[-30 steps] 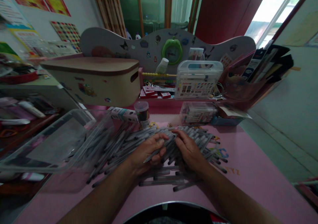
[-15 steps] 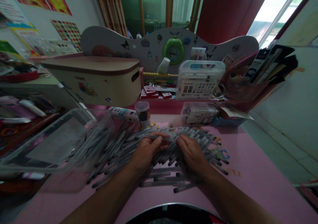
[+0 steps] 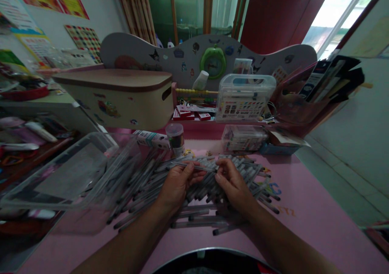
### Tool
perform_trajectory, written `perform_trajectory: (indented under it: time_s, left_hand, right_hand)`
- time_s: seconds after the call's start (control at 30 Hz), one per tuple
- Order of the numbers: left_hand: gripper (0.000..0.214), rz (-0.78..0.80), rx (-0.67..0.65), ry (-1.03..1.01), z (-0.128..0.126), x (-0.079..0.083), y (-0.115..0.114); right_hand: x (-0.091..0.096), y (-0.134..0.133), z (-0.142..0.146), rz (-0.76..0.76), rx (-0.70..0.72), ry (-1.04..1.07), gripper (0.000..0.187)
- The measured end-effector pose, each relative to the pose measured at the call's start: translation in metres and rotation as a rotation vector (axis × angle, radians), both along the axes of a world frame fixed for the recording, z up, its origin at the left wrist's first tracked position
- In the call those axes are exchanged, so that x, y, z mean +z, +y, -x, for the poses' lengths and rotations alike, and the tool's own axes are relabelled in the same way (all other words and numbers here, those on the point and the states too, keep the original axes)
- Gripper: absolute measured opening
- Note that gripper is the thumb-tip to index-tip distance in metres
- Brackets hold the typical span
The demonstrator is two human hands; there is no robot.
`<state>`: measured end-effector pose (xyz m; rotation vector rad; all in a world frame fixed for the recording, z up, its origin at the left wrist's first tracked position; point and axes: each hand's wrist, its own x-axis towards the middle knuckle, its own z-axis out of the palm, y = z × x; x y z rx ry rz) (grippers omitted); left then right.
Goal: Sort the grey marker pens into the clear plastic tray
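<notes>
My left hand [image 3: 178,183] pinches a clear, slim pen [image 3: 199,168] between thumb and fingers, just above the pile. The pen lies nearly level, its dark end pointing right. At that end is my right hand [image 3: 232,180], with curled thumb and forefinger around the tip; their exact contact is hard to make out. Beneath both hands spreads a heap of similar clear pens [image 3: 199,191] with dark ends. Several loose pens [image 3: 194,225] lie nearer to me on the pink table [image 3: 306,225].
A clear plastic bin [image 3: 60,205] lies tipped on the left, with pens at its mouth. Behind the heap stand a clear jar [image 3: 175,138], a clear box [image 3: 243,138] and a blue box [image 3: 278,147]. A dark round container [image 3: 212,258] is at the near edge.
My right thumb and forefinger have parted a little at the pen's end. The pen in my left hand now shows more of its length. The heap looks unchanged.
</notes>
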<state>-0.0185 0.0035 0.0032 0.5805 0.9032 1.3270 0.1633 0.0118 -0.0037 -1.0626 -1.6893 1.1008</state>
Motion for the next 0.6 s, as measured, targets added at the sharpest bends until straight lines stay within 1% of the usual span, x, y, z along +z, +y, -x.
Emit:
perform_trajectory:
  time_s: [0.03, 0.07, 0.13, 0.17, 0.2, 0.27, 0.3, 0.37, 0.4, 0.43, 0.5, 0.53, 0.57, 0.6]
  left_hand:
    - [0.038, -0.003, -0.005, -0.002, 0.0, -0.0002, 0.0]
    - [0.037, -0.003, -0.011, -0.002, -0.0001, -0.0005, 0.0001]
    - [0.037, 0.001, -0.019, 0.0, -0.0004, -0.0012, 0.0]
    - [0.036, 0.003, -0.02, 0.001, -0.0005, -0.0014, 0.0]
    - [0.036, 0.005, -0.018, 0.002, -0.0006, -0.0015, -0.0001]
    - [0.036, 0.005, -0.013, 0.003, -0.0006, -0.0013, -0.0003]
    - [0.036, 0.003, -0.01, 0.003, -0.0005, -0.0011, -0.0003]
    - [0.037, 0.002, -0.011, 0.004, -0.0006, -0.0008, -0.0003]
    - [0.037, 0.0, -0.012, 0.005, -0.0007, -0.0008, -0.0003]
    - [0.037, -0.003, -0.015, 0.007, -0.0008, -0.001, -0.0002]
    - [0.036, -0.01, -0.017, 0.013, -0.0008, -0.0018, 0.0001]
    - [0.035, -0.013, -0.017, 0.017, -0.0008, -0.0023, 0.0003]
    - [0.035, -0.013, -0.016, 0.021, -0.0007, -0.0026, 0.0005]
    - [0.035, -0.011, -0.014, 0.023, -0.0005, -0.0028, 0.0006]
  right_hand:
    - [0.0002, 0.0004, -0.0002, 0.007, -0.005, -0.01, 0.016]
    - [0.0004, 0.001, -0.0003, 0.012, -0.008, -0.036, 0.02]
    - [0.0003, 0.0024, 0.0001, 0.018, -0.001, -0.097, 0.035]
    - [0.0, 0.0027, 0.0005, 0.022, 0.009, -0.112, 0.037]
    - [-0.0005, 0.0028, 0.0009, 0.027, 0.016, -0.104, 0.034]
    - [-0.0018, 0.0019, 0.0016, 0.052, 0.025, -0.02, 0.017]
    - [-0.0023, 0.0013, 0.0019, 0.072, 0.029, 0.035, 0.012]
    - [-0.0031, 0.0005, 0.0021, 0.114, 0.031, 0.108, 0.018]
    - [-0.0033, 0.0005, 0.0021, 0.128, 0.028, 0.109, 0.016]
    - [-0.0033, 0.0007, 0.0021, 0.135, 0.025, 0.086, 0.018]
    - [-0.0034, 0.0017, 0.0022, 0.12, 0.015, 0.014, 0.032]
    - [-0.0034, 0.0022, 0.0024, 0.11, 0.013, -0.013, 0.035]
    - [-0.0037, 0.0026, 0.0025, 0.103, 0.015, -0.014, 0.033]
    - [-0.0041, 0.0027, 0.0027, 0.103, 0.017, 0.01, 0.026]
